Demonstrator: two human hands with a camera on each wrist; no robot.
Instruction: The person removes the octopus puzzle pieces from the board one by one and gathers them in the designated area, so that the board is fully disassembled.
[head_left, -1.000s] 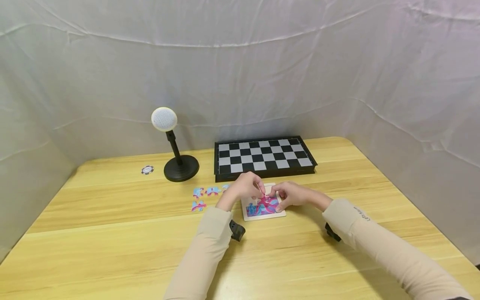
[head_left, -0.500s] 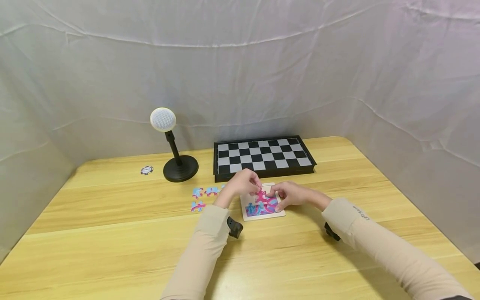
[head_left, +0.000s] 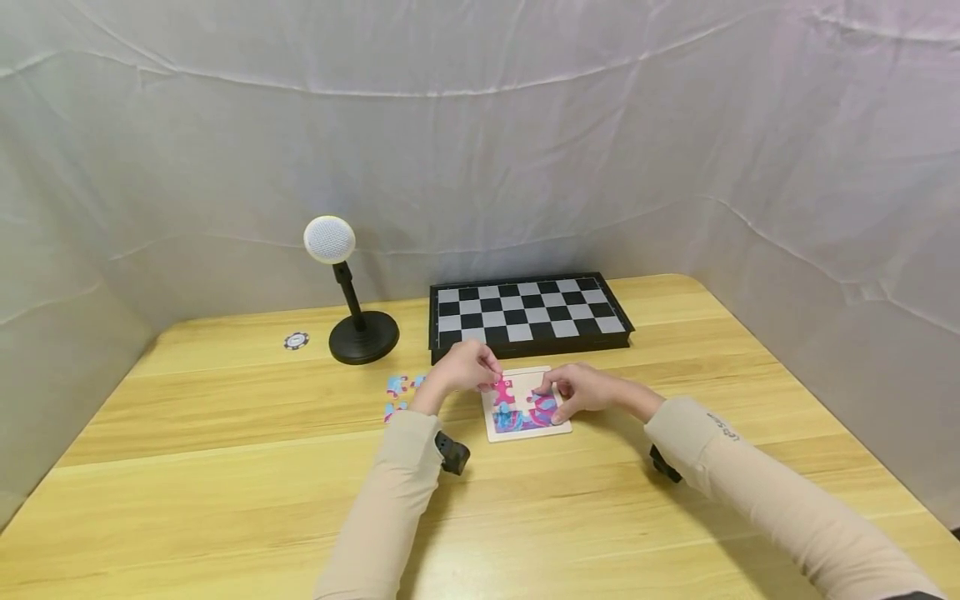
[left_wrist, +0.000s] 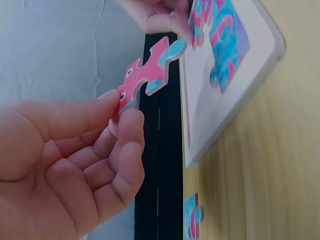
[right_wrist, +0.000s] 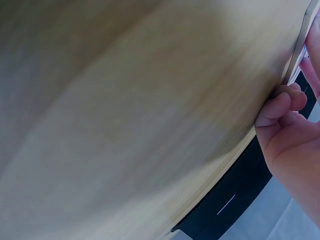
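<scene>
**Left hand (head_left: 467, 367) and held piece (head_left: 502, 392) shift left over the tray (head_left: 532, 380)**

Head view: since the earlier frame, the left hand and the held piece have slid from the middle of the tray toward its left side, baring more of the tray floor; the right hand (head_left: 588, 388) stays where it was. The left hand has the held piece pinched; the right hand grips the tray's right side, thumb and forefinger on it. The fitted pieces (head_left: 517, 419) fill the lower part of the tray, and one more sits above them at the right. The top of the tray is bare. Loose pieces (head_left: 397, 385) lie on the table (head_left: 247, 508) left of the tray; three show, though the left arm may hide others. By my reading, the puzzle is about halfway: the bottom looks done, while the held piece and the loose ones are left to place. Behind stand the board (head_left: 525, 312) and the mic (head_left: 348, 292), with a chip (head_left: 296, 340) further left.

Left wrist view: thumb and fingertips pinch the held piece by its end with two white-ringed eyes. It is raised and tilted, apart from the tray floor, not seated.

Right wrist view: the right hand's lower fingers curl beside the tray's edge; what the fingertips press is hidden.
</scene>
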